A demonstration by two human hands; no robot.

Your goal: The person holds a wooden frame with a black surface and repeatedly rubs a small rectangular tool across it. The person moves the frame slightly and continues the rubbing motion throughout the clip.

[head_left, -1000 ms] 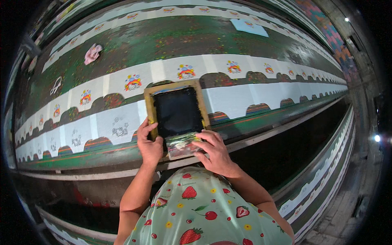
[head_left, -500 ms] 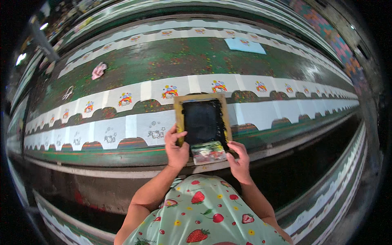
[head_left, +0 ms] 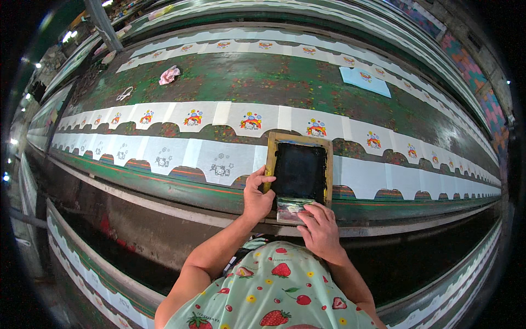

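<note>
A wooden-framed screen with dark ink rests over the near row of white fabric pieces, some bearing black outline prints. My left hand grips the frame's left side with curled fingers. My right hand has bent fingers on a paint-streaked squeegee at the screen's lower end. The row behind carries multicoloured rainbow character prints.
The long green table holds a crumpled pink cloth, a pale blue folded piece and a white loop. More fabric-lined tables lie behind and below. A metal post rises at upper left.
Both my hands and the screen have moved rightward along the near row, past more outline prints. My right hand has shifted from the frame's lower right corner onto the squeegee since half a second ago.
</note>
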